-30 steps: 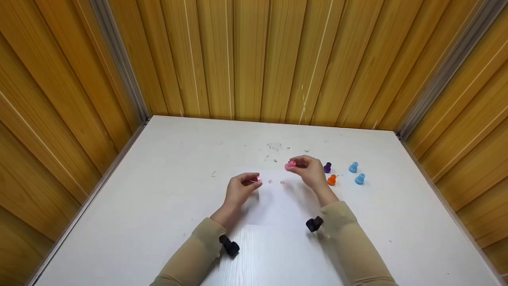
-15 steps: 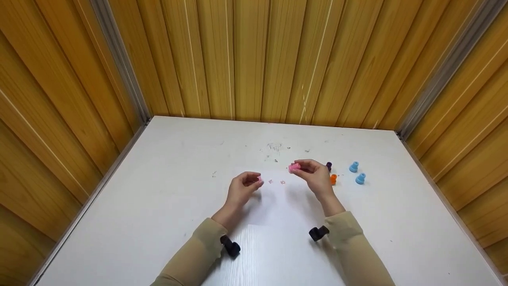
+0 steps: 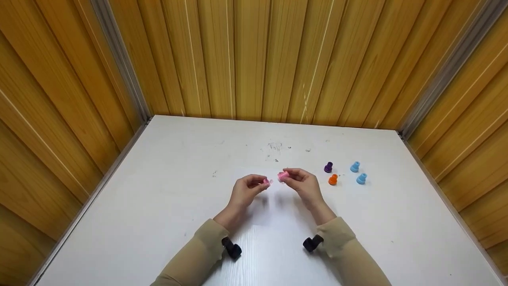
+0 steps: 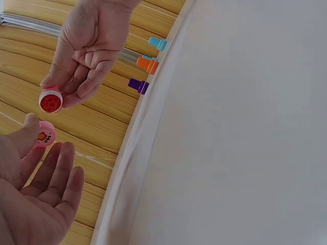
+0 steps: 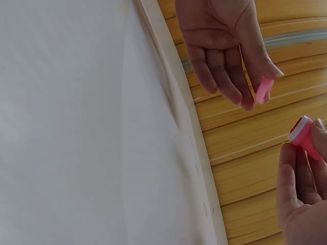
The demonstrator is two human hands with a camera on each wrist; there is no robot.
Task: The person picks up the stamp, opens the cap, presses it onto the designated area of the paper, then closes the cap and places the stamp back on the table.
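My left hand pinches a small pink stamp cap between thumb and finger, its flower picture showing in the left wrist view. In my right hand is a pink toy stamp, gripped between thumb and fingers. Its red stamping face, ringed in white, points toward the cap. A short gap separates cap and stamp. Both hands are above a white sheet of paper, where small red prints show partly behind the fingers.
To the right stand a purple stamp, an orange stamp and two light blue stamps. Dark smudges mark the white table farther back. Wood-patterned walls enclose its back and sides.
My right hand first drew back slightly, turning the stamp sideways, then moved left toward the cap. My left hand shifted a little right with the cap, narrowing the gap.
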